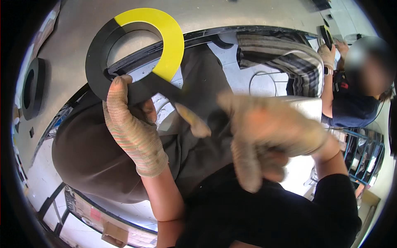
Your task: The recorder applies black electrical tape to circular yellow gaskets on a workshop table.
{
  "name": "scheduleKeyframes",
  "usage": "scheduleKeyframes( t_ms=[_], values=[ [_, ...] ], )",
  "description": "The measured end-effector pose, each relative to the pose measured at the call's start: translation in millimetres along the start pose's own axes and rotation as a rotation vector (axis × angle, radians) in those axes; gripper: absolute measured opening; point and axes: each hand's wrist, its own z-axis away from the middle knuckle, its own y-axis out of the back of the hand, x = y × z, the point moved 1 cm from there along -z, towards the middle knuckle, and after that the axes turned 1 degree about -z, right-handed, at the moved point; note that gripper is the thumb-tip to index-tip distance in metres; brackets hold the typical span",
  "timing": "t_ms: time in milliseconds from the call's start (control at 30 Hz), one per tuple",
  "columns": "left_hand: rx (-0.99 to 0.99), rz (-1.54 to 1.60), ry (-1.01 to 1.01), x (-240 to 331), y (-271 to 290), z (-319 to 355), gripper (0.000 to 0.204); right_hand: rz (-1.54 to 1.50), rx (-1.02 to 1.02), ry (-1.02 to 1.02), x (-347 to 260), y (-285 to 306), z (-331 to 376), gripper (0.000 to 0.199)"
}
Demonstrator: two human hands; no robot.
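The left hand (pixel 134 132), in a beige striped knit glove, pinches a smooth black-and-yellow ring (pixel 171 45) at its seven-o'clock rim, near eleven o'clock in view; its yellow arc faces two, and a black strip's (pixel 169 89) long axis slants toward four. The similarly gloved right hand (pixel 273 128) sits apart, its hold too blurred to tell. A blue-framed crate (pixel 359 155) stands past three, contents indistinct.

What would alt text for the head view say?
A left hand gloved in striped beige knit holds a thick black-and-yellow ring; the right hand, also gloved, is blurred at right. A black ring sits on the grey tabletop at left; another person, upper right.
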Motion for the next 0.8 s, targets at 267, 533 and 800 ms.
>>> scheduleKeyframes(
  t_ms=[267,533,800],
  values=[
    [-0.058,-0.012,0.175,14.2,18.6,18.7,0.028,0.454,-0.108,0.767,11.9,40.5,-156.3,0.024],
    [-0.114,0.046,0.112,7.8,26.9,11.2,0.028,0.142,-0.283,0.974,1.4,29.9,-175.6,0.035],
    [-0.058,0.114,0.16,14.4,26.1,17.5,0.025,0.442,0.06,0.434,-37.4,33.6,-30.3,0.055]
  ],
)
